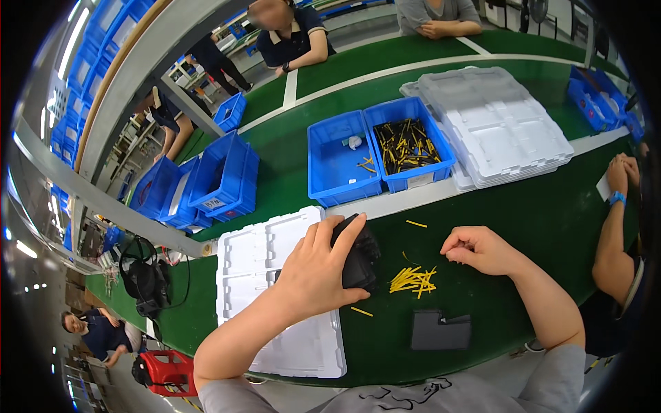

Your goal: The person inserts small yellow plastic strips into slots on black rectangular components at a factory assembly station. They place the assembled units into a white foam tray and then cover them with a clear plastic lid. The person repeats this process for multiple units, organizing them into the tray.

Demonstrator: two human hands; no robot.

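Observation:
My left hand (317,265) is spread round a black block-like part (359,260), index finger over its far end and thumb at its near end. The part sits at the right edge of a white plastic tray (237,265), and the hand hides much of it. Off to the right, my right hand (482,249) hovers with thumb and fingers pinched together; whatever they hold, if anything, is too small to make out. Just below and left of it lies a loose pile of thin yellow strips (413,279). Nearer me rests a flat dark grey notched piece (441,330).
Beyond my hands stand a blue bin (317,165) with a few yellow strips and another blue bin (444,155) full of black-and-yellow parts. White trays (496,124) are stacked beside them. Blue bins (237,199) stand at left. A co-worker's arm (613,234) rests at right.

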